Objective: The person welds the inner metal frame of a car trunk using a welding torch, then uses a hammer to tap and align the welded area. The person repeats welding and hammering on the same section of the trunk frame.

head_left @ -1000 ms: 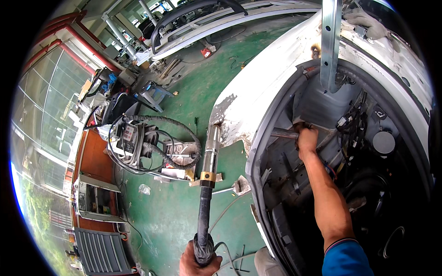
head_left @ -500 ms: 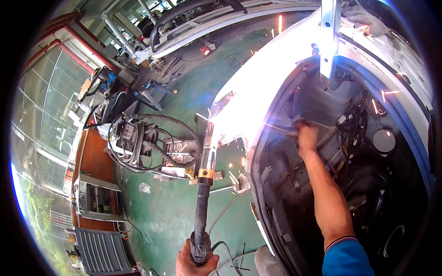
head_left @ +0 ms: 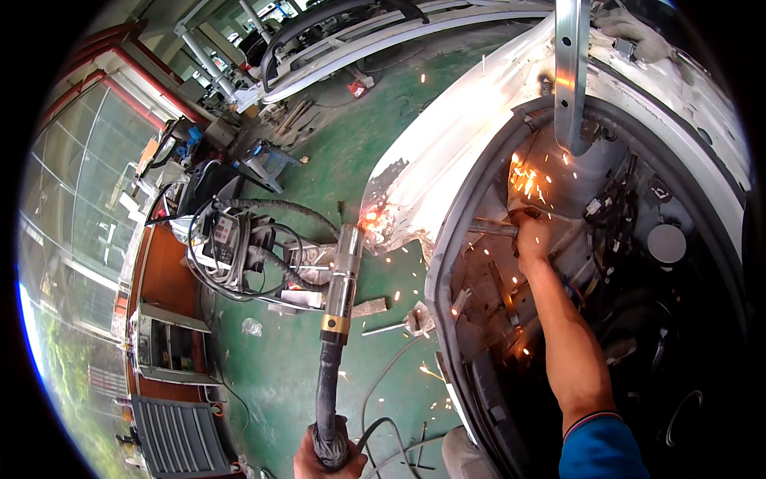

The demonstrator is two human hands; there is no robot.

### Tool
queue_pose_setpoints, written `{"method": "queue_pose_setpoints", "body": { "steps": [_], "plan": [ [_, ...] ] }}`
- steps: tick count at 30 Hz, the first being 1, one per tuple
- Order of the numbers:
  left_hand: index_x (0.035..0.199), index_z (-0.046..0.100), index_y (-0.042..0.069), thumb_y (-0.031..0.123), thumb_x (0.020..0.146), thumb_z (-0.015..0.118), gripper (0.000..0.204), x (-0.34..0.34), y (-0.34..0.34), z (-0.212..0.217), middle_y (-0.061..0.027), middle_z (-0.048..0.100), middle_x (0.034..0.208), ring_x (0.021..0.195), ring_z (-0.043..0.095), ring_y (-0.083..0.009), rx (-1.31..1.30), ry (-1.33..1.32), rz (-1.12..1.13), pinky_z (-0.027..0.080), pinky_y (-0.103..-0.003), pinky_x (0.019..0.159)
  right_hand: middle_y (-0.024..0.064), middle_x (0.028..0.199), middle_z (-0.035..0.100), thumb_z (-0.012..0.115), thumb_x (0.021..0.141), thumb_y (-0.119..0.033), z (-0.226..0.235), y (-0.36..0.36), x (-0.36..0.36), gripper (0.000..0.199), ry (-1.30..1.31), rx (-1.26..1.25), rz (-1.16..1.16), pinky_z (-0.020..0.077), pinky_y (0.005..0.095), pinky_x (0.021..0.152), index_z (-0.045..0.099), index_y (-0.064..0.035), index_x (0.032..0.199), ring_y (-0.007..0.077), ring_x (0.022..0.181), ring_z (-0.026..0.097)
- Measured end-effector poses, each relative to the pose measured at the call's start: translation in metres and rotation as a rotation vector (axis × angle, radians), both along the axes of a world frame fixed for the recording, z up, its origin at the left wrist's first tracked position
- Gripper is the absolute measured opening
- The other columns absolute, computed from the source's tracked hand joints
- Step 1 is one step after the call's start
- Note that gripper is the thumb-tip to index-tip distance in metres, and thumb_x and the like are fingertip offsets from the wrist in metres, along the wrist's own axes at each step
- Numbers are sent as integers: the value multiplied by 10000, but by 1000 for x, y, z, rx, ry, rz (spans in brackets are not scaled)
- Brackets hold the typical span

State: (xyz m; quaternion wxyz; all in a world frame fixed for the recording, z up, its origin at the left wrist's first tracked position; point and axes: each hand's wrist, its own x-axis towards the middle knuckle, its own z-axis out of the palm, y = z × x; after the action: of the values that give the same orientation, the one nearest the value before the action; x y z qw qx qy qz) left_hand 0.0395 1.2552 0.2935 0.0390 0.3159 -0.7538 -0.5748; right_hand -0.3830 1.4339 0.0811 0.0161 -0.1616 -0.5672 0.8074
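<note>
My left hand [head_left: 327, 457] is wrapped round the black handle of a welding torch [head_left: 343, 279] with a silver nozzle and a brass collar. The nozzle's end is close to a glowing orange spot [head_left: 373, 218] on the edge of a white car body panel [head_left: 447, 152]. Through the car's open rear compartment [head_left: 437, 295] reaches my right arm in a blue sleeve. There my right hand [head_left: 532, 237] is closed round a bar-like metal tool [head_left: 491, 228], which points toward the inner side of the panel. Its far end is hidden by the opening's rim. Sparks fly above this hand.
An upright metal strip with holes [head_left: 569, 80] stands at the opening's far edge. Left of the torch are a welding machine [head_left: 227, 239] with looped hoses and a small stool [head_left: 267, 164]. Cables [head_left: 383, 375] and scraps lie on the green floor. A dark wiring bundle [head_left: 610, 211] hangs inside the compartment.
The bright arc has gone out, leaving a glowing spot and scattered sparks. My left hand and the torch have moved slightly left, away from the panel edge. My right hand has stayed in place.
</note>
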Motion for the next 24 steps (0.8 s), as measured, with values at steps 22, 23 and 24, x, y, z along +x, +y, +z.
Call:
{"method": "queue_pose_setpoints", "body": {
  "steps": [22, 23, 24],
  "plan": [
    [1335, 567, 2, 44, 844, 745, 524, -20, 3, -5, 66, 560, 701, 558, 496, -37, -145, -96, -56, 423, -231, 516, -1, 672, 542, 629, 776, -28, 9, -3, 3, 72, -27, -21, -50, 355, 345, 620, 623, 20, 723, 134, 651, 460],
    [1337, 566, 2, 45, 843, 747, 528, -20, 3, -5, 65, 562, 701, 558, 498, -36, -147, -98, -61, 424, -231, 517, -1, 670, 541, 629, 777, -29, 8, -3, 2, 72, -14, -19, -55, 351, 345, 611, 626, 17, 721, 131, 646, 459],
    [1339, 565, 2, 46, 842, 748, 531, -20, 3, -5, 64, 564, 702, 559, 499, -36, -148, -100, -66, 425, -231, 519, -1, 668, 541, 628, 777, -29, 7, -3, 2, 73, -1, -17, -60, 347, 345, 602, 629, 14, 719, 128, 640, 458]
  ]
}}
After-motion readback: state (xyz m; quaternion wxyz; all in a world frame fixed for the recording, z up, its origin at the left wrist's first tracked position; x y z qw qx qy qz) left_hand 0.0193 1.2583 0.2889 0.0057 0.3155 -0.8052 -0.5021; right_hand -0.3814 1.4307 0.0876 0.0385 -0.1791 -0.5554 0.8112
